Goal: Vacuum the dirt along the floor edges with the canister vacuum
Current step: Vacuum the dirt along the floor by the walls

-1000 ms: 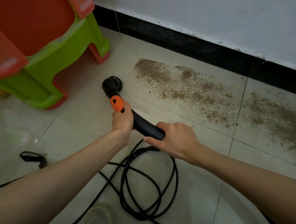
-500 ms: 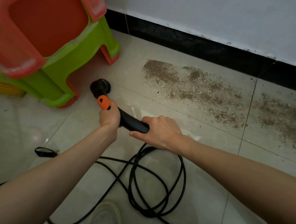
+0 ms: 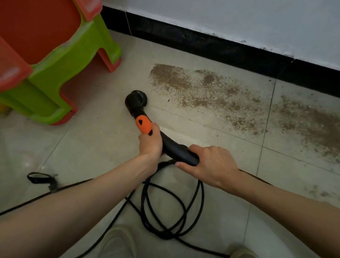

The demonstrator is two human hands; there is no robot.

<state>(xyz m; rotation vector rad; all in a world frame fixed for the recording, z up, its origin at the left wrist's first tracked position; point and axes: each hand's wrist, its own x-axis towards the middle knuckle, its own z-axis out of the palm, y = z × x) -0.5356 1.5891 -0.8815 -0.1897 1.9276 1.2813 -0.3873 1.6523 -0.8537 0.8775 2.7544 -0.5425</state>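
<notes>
Gripping the black vacuum handle (image 3: 173,148) near its orange collar (image 3: 144,124), the left hand (image 3: 150,142) has its fingers wrapped around the tube. The right hand (image 3: 209,166) grips the same handle further back, fingers curled over the top and thumb underneath. Past the collar, the tube ends in a round brush nozzle (image 3: 136,99) that rests on the pale tiled floor (image 3: 92,152), just left of the nearest edge of the dirt (image 3: 199,90). That brown, gritty dirt spreads rightward across two tiles, alongside the black baseboard (image 3: 214,48) under the white wall (image 3: 238,14). A green and orange plastic stool (image 3: 53,55) stands to the left of the nozzle. Below the hands, a black cord (image 3: 169,212) lies in loose loops on the floor, running off to both sides. Two light shoes (image 3: 118,248) show at the bottom edge.
</notes>
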